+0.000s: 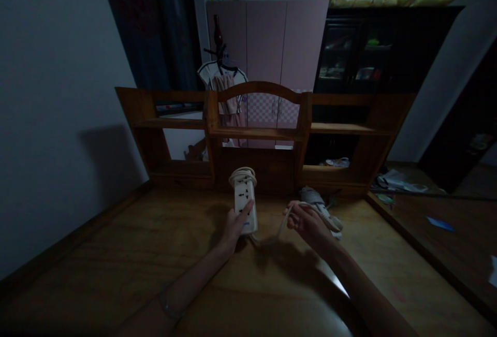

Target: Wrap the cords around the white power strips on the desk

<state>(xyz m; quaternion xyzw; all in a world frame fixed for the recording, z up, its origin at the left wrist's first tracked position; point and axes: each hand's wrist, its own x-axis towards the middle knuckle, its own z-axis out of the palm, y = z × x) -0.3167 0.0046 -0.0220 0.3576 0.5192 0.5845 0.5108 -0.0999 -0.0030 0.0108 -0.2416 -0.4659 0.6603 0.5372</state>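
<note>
A white power strip [241, 190] is gripped in my left hand [235, 224], my thumb lying across its socket face. Loops of its white cord [243, 171] are wound around the far end. From the near end the cord runs in a slack curve to my right hand [305, 221], whose closed fingers pinch it. Just beyond my right hand lies a second bundle, a light-coloured object wound with grey cord [312, 196], on the wooden surface. My right hand partly hides it, so its exact kind is unclear.
A wooden shelf unit [258, 133] borders the far side of the wooden surface [174, 233]. A white wall [58, 119] rises at the left. Behind stand a pink wardrobe [266, 42] and a dark cabinet [404, 52]. Papers [399, 180] lie at the right.
</note>
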